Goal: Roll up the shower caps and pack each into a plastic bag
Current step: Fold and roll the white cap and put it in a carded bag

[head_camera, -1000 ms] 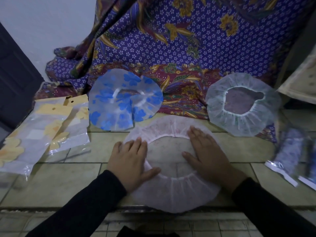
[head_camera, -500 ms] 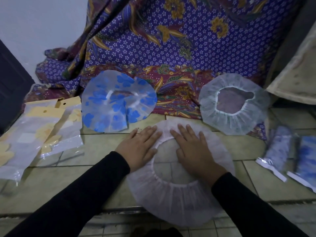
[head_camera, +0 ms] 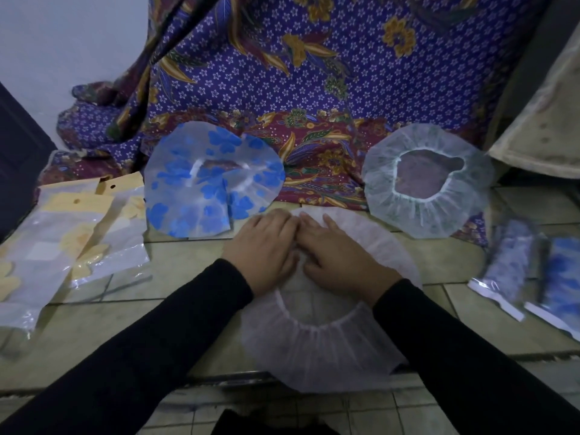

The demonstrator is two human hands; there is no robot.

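- White shower cap [head_camera: 320, 350] lies flat on the tiled floor [head_camera: 175, 268], directly in front of the person. Elastic opening faces up and the near ruffle is spread wide.
- Both hands sit on the far half of this cap, side by side, touching at the fingers. The near half lies uncovered between the two black sleeves.
- Left hand [head_camera: 263, 246]: palm down on the cap's far-left part, fingers bent at the far rim, tips hidden. Cannot tell whether they pinch the fabric or only press it.
- Right hand [head_camera: 339, 255]: palm down, fingers roughly straight and angled toward the left hand, pressing the cap to the floor. No grasp is visible.
- Blue-flowered cap [head_camera: 213, 186] lies flat just beyond the left hand, partly on the batik cloth [head_camera: 314, 73].
- Pale netted cap [head_camera: 423, 215] lies opening up, beyond and to the right, apart from the hands.
- Empty plastic bags with yellow cards [head_camera: 78, 240] lie far left.
- Two filled bags [head_camera: 514, 262] lie at the right edge, with rolled caps inside.
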